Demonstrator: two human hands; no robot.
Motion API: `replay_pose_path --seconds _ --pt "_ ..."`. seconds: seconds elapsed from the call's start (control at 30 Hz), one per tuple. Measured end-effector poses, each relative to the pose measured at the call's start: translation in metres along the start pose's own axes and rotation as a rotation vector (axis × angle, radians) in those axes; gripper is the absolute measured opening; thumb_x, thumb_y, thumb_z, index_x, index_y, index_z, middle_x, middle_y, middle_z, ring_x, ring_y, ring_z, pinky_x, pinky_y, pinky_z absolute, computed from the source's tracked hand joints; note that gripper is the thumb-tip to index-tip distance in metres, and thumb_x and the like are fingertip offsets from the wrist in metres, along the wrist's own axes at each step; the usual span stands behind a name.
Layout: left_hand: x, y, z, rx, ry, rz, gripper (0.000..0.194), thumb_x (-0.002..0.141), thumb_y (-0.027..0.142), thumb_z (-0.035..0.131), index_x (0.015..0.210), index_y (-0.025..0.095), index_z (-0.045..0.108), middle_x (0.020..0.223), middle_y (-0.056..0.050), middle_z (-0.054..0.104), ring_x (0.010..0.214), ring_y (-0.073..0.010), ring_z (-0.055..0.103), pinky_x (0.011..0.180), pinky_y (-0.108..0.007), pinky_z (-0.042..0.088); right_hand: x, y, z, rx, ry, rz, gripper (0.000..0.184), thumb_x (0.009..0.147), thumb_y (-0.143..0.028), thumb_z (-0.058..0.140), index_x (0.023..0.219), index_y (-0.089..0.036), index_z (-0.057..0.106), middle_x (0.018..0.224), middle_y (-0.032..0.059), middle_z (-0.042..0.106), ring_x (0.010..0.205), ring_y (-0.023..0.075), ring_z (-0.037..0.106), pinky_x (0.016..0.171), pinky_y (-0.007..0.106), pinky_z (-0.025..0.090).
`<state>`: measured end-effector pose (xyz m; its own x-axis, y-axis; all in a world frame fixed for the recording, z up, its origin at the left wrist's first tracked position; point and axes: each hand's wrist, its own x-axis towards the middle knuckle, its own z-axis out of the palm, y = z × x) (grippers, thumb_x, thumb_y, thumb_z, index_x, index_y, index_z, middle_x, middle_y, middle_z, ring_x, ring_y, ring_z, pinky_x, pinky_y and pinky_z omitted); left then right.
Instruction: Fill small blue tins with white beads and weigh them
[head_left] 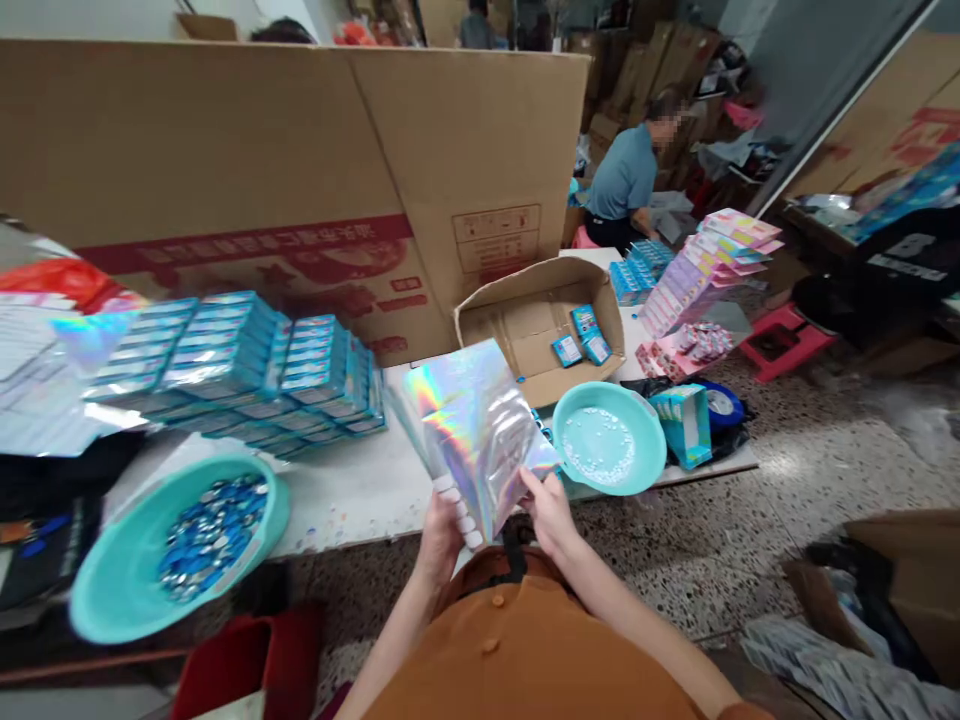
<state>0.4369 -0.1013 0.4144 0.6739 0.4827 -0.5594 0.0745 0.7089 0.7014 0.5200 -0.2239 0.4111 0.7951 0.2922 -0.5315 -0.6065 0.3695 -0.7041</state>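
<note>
Two bare hands of ours hold one iridescent holographic foil pouch over the white table: our left hand closes around its lower edge, our right hand pinches its side, near a shallow teal plastic basin of small white beads.

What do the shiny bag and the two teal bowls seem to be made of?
The bag looks like thin metallised plastic film: rainbow glare, soft creases. The bowl of blue pieces and the bowl of white beads both look like moulded plastic, glossy and evenly teal with smooth rounded rims, though the exact plastic can't be told.
</note>
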Motion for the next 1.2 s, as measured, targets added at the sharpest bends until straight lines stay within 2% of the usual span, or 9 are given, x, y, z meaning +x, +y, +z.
replay_pose_path --seconds 0.1,0.27,0.4,0.53,0.7,0.83,1.0,1.07,1.2 --pt "0.004 0.012 0.004 0.155 0.051 0.032 0.06 0.05 0.039 0.086 0.099 0.017 0.059 0.08 0.0 0.068 0.068 -0.0134 0.065 0.064 -0.024 0.054 0.004 0.008 -0.009 -0.294 0.04 -0.112 0.04 0.063 -0.048 0.077 0.082 -0.015 0.064 0.076 0.002 0.068 0.066 0.0153 0.061 0.06 0.026 0.049" --pt "0.023 0.027 -0.001 0.23 0.07 -0.051 0.06 0.051 0.035 0.085 0.102 0.015 0.059 0.081 -0.005 0.069 0.06 -0.0155 0.065 0.057 -0.029 0.054 -0.003 0.012 -0.04 -0.491 0.174 -0.119 0.048 0.065 -0.051 0.072 0.094 -0.014 0.065 0.078 0.0034 0.068 0.067 0.0178 0.062 0.06 0.028 0.049" --pt "0.031 0.034 -0.011 0.37 0.049 0.044 0.052 0.055 0.036 0.082 0.097 0.013 0.062 0.085 -0.006 0.07 0.068 -0.0155 0.065 0.065 -0.029 0.053 -0.015 0.017 -0.072 -0.523 0.399 -0.166 0.071 0.064 -0.053 0.071 0.12 -0.013 0.054 0.095 0.0068 0.068 0.08 0.0202 0.064 0.07 0.031 0.052" --pt "0.031 0.043 -0.013 0.632 -0.089 0.244 0.04 0.065 0.037 0.073 0.096 0.013 0.065 0.087 -0.006 0.071 0.076 -0.0173 0.064 0.07 -0.027 0.05 -0.023 0.026 -0.087 -0.616 0.479 -0.222 0.075 0.064 -0.056 0.069 0.122 -0.013 0.052 0.101 0.0097 0.065 0.087 0.0214 0.063 0.079 0.034 0.051" --pt "0.032 0.056 -0.017 1.069 -0.344 0.467 0.021 0.08 0.035 0.059 0.087 0.018 0.068 0.079 -0.001 0.069 0.072 -0.0157 0.061 0.066 -0.024 0.044 -0.028 0.029 -0.071 -0.744 0.479 -0.456 0.063 0.073 -0.053 0.064 0.122 -0.016 0.05 0.109 0.0125 0.061 0.094 0.0225 0.061 0.084 0.038 0.051" --pt "0.032 0.066 -0.024 1.388 -0.583 0.67 0.016 0.082 0.02 0.052 0.073 0.019 0.065 0.073 -0.002 0.065 0.072 -0.0167 0.059 0.068 -0.026 0.041 -0.031 0.015 -0.051 -1.042 0.364 -0.746 0.053 0.084 -0.04 0.056 0.131 -0.019 0.043 0.128 0.015 0.051 0.116 0.0268 0.052 0.096 0.047 0.045" --pt "0.028 0.071 -0.022 1.492 -0.808 0.867 0.023 0.076 0.003 0.05 0.078 0.021 0.064 0.076 -0.001 0.066 0.078 -0.0173 0.058 0.075 -0.03 0.041 -0.038 -0.027 -0.031 -1.451 0.227 -1.117 0.074 0.081 -0.031 0.062 0.145 -0.023 0.026 0.146 0.0144 0.034 0.135 0.0313 0.031 0.108 0.055 0.031" --pt "0.028 0.071 -0.014 1.523 -0.845 0.901 0.022 0.077 0.004 0.05 0.077 0.022 0.063 0.074 0.0 0.066 0.076 -0.0168 0.057 0.074 -0.031 0.041 -0.036 -0.048 -0.027 -1.605 0.013 -1.146 0.075 0.079 -0.03 0.065 0.144 -0.025 0.029 0.144 0.0119 0.038 0.135 0.0314 0.031 0.108 0.054 0.029" --pt "0.035 0.064 0.014 1.553 -0.877 1.028 0.023 0.08 0.004 0.049 0.078 0.023 0.063 0.074 0.001 0.065 0.075 -0.015 0.058 0.081 -0.033 0.043 -0.013 -0.078 -0.034 -1.761 -0.376 -0.975 0.069 0.077 -0.023 0.065 0.14 -0.027 0.038 0.123 0.0068 0.059 0.116 0.0259 0.05 0.098 0.045 0.04"
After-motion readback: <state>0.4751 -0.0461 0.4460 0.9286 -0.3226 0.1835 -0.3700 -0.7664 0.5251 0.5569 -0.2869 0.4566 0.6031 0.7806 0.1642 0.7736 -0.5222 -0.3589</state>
